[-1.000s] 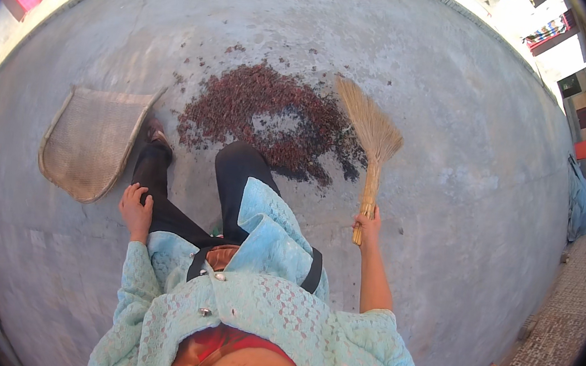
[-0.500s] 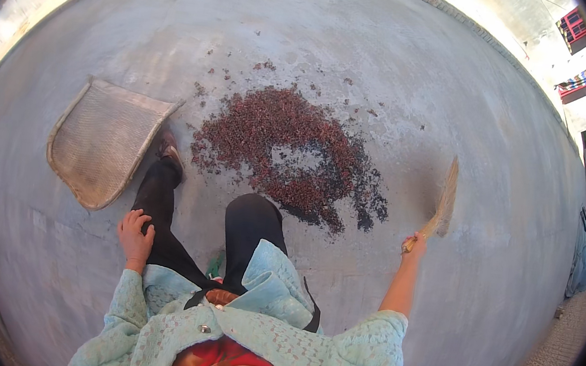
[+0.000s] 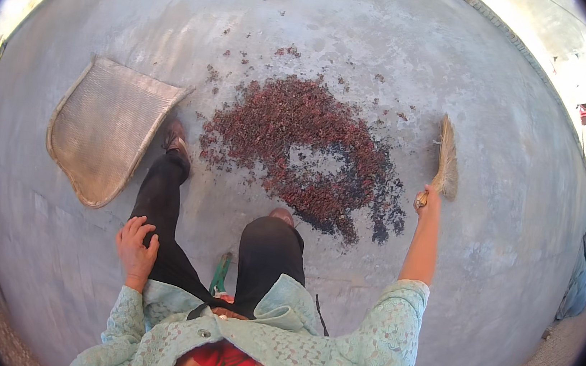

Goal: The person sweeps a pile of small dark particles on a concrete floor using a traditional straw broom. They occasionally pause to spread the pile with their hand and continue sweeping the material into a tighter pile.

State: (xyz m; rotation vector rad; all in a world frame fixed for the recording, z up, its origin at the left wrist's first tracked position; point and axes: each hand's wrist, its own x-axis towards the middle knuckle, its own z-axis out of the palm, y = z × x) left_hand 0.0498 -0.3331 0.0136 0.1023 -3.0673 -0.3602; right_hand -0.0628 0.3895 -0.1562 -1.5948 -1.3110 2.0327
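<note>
My right hand (image 3: 432,199) is closed around the handle of a straw hand broom (image 3: 448,157), its bristles pointing away from me over the concrete floor. To the left of the broom lies a spread heap of small dark red dried husks or seed clusters (image 3: 279,113), with blackish bits along its right and near edges and a bare patch inside. My left hand (image 3: 136,246) rests against my left leg, fingers apart, holding nothing. Beyond it, a woven scoop-shaped winnowing basket (image 3: 108,126) lies on the floor at the left, beside my left foot.
Loose bits (image 3: 290,51) are scattered past the heap's far edge. A green object (image 3: 221,274) lies between my legs, partly hidden. At the far right hangs or stands a bluish cloth-like bundle (image 3: 575,284). Pale walls rise beyond the concrete's far edge.
My right hand and the broom have moved farther from me, the bristles swinging slightly left. My view has shifted, so the heap sits a little more to the right. My left hand stays by the leg.
</note>
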